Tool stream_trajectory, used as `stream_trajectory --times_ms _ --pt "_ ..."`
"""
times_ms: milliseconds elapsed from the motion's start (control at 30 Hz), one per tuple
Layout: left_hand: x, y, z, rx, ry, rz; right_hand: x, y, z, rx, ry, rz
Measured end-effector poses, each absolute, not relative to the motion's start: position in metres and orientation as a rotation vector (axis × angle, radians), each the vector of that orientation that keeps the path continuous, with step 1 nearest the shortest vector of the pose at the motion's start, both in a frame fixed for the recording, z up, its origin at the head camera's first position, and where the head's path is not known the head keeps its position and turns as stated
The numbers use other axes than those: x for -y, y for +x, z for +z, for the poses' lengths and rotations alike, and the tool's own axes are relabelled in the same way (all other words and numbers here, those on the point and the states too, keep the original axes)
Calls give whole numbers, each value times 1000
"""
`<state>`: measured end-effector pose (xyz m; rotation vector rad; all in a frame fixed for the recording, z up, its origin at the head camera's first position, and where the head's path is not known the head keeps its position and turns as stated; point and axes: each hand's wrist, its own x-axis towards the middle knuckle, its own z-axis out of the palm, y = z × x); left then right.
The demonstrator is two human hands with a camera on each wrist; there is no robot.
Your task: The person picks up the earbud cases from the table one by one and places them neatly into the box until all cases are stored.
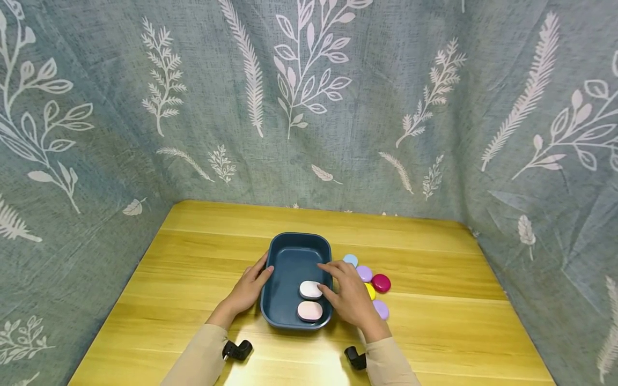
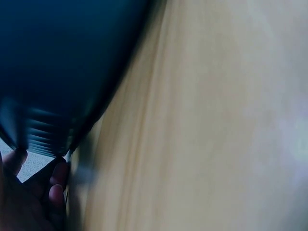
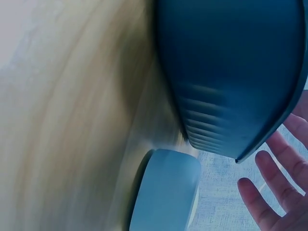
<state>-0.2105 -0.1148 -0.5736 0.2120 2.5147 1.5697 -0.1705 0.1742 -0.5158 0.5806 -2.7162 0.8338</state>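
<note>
A dark blue tray [image 1: 295,236] stands in the middle of the wooden table [image 1: 434,300]. Inside it, near the front, lie a white oval case [image 1: 310,289] and a pink oval case [image 1: 310,311]. My left hand [image 1: 248,287] rests against the tray's left wall with its thumb at the rim. My right hand [image 1: 350,292] reaches over the right rim with straight fingers, its thumb beside the white case. The left wrist view is blurred and shows the tray [image 2: 57,62] with fingertips [image 2: 55,185] beside it. The right wrist view shows the tray's outer wall [image 3: 231,72], spread fingers [image 3: 272,187] and a light blue case [image 3: 166,192].
Several coloured oval cases lie right of the tray: light blue [image 1: 350,260], purple [image 1: 364,273], magenta [image 1: 381,282], yellow [image 1: 370,291] and lilac [image 1: 381,309], partly hidden by my right hand. A leaf-patterned grey curtain [image 1: 309,107] closes off the back and both sides.
</note>
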Motion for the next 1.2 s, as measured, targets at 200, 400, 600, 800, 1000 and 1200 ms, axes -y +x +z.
stream_trajectory --times_ms 200,400,600,800,1000,1200 --pt "115 -211 -573 -2518 204 1559 -180 -170 -515 2698 553 863" --pt "115 -211 -575 -2525 215 1555 -187 -169 -516 2686 519 900" --pt "115 -212 -575 -2525 213 1557 -193 -168 -516 2676 501 897" --pt "117 -212 -575 -2520 215 1556 -199 -167 -515 2670 485 893" --pt "118 -213 -574 -2524 210 1553 -205 -166 -514 2691 465 906" --pt "117 -212 -575 -2528 220 1539 -211 -161 -513 2721 448 878"
